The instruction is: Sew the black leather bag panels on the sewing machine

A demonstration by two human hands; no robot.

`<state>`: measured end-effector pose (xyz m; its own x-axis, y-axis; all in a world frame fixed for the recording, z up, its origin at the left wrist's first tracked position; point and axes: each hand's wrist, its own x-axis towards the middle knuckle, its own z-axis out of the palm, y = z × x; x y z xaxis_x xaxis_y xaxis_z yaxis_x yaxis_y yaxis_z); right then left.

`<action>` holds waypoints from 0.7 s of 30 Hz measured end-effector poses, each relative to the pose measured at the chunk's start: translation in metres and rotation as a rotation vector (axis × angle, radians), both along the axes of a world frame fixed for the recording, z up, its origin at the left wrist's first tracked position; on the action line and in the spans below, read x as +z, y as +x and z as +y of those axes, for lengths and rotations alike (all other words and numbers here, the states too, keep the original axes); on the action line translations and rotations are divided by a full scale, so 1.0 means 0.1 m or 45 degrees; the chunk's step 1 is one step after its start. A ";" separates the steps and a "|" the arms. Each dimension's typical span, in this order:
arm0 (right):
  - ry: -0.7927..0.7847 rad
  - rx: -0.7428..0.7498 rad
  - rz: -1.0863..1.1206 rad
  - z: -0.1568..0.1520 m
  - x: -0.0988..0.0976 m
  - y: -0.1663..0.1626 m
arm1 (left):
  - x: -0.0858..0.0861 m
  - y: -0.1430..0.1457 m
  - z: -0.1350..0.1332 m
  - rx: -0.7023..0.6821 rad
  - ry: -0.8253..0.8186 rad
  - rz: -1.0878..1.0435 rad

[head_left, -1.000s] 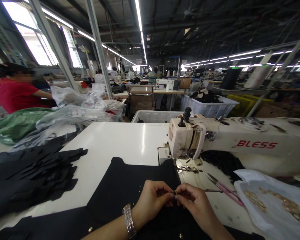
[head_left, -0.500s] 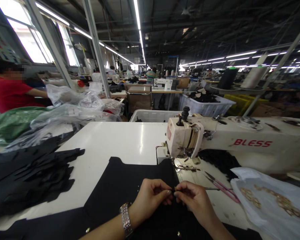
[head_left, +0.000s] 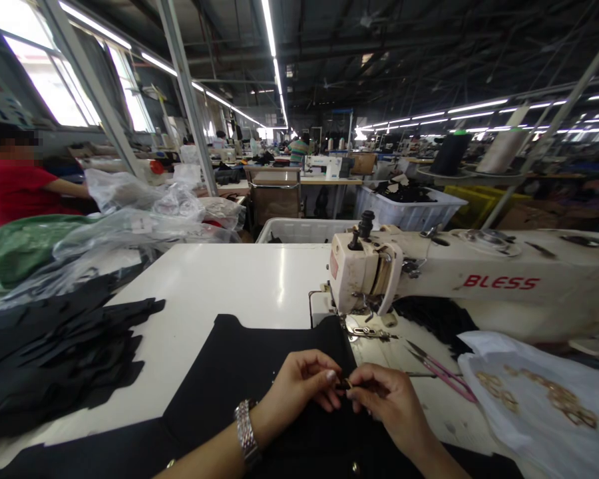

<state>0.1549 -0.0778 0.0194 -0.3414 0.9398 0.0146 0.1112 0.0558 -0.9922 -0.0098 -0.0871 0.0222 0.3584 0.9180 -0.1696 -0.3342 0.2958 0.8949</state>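
A large black fabric piece (head_left: 259,352) lies on the white table in front of me, its upper right corner by the sewing machine's presser foot. Over this fabric my left hand (head_left: 304,386) pinches what looks like a short black strip (head_left: 340,385) between thumb and finger. Facing it, my right hand (head_left: 387,399) is closed on a small gold-coloured metal ring (head_left: 348,383), partly hidden by the fingertips. Strip and ring meet in the small gap between the two hands. A gold-coloured stud (head_left: 355,468) shows on the fabric below.
The BLESS sewing machine (head_left: 479,266) stands at right. Pink-handled scissors (head_left: 444,376) lie beside a white bag (head_left: 509,439) with several gold rings. Stacked black pieces (head_left: 70,352) cover the table's left. Behind are plastic bags (head_left: 144,219), a white bin (head_left: 304,229) and a person in red (head_left: 14,189).
My hands have drawn slightly apart, and more of the gold ring and dark strip shows between them. The whole view has shifted a little.
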 end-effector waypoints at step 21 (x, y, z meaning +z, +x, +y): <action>-0.007 0.014 0.055 0.00 0.03 -0.03 | -0.04 0.03 0.01 0.042 0.062 -0.079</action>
